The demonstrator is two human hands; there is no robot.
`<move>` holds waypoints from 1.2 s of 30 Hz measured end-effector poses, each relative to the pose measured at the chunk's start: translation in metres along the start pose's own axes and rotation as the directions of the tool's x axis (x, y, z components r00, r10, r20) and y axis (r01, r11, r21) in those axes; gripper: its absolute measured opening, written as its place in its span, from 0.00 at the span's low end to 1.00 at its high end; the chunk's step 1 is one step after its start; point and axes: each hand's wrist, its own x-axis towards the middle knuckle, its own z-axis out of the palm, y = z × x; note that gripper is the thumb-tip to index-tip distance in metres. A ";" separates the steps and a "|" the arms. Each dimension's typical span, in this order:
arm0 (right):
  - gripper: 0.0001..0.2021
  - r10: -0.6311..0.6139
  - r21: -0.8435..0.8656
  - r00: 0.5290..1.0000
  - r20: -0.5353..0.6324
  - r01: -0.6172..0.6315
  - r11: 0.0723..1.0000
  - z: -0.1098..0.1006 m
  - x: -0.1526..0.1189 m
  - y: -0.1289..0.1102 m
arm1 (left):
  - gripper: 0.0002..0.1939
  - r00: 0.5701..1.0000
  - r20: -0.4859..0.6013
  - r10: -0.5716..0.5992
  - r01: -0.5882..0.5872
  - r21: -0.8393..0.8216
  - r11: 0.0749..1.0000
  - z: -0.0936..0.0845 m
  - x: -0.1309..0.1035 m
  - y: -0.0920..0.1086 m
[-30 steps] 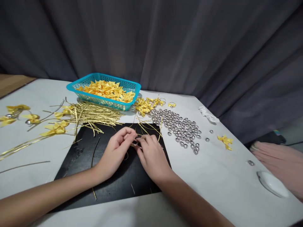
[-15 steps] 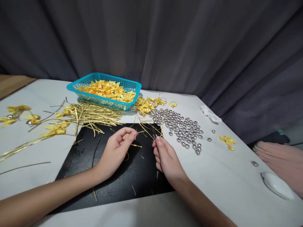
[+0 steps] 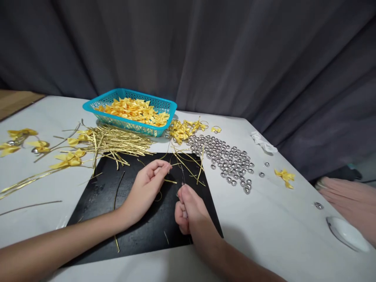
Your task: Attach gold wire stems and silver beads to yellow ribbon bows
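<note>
Grips a slim dark tool (image 3: 182,175) in the right hand (image 3: 192,211), fingers curled inward, thumb pressed along it. Points away over the black mat (image 3: 141,235), thin at the tip, mostly hidden in the grip at the near end. Pinches a fine gold strand (image 3: 176,164) with the left hand (image 3: 147,184), thumb and fingertips pressed together, just beside the tool's tip; too thin to follow far past the fingers.

On the near side, a strip of white surface (image 3: 264,219) along the mat's edge. Between the wrists, mostly bare mat. Right of the right forearm, open surface out to a white oval object (image 3: 348,235) near the right edge.

Farther, tighter room: silver beads (image 3: 229,158) spread past the mat's right side, gold wires (image 3: 123,139) overlapping its far edge. Behind these, a turquoise basket (image 3: 129,121) of yellow bows (image 3: 135,109); farthest, a dark curtain (image 3: 164,47).
</note>
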 end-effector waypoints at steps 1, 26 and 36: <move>0.23 -0.006 -0.036 1.000 0.007 0.007 0.999 0.000 -0.001 0.000 | 0.18 1.000 0.001 -0.004 0.004 -0.007 1.000 0.000 0.000 0.000; 0.25 -0.047 0.059 0.989 0.141 0.039 0.997 -0.005 0.002 -0.008 | 0.14 0.994 0.110 0.001 -0.002 0.016 1.000 0.000 -0.002 0.002; 0.24 -0.065 0.135 0.981 0.180 0.041 0.990 -0.006 0.005 -0.005 | 0.12 0.990 0.143 0.006 -0.009 0.025 1.000 0.000 -0.001 0.001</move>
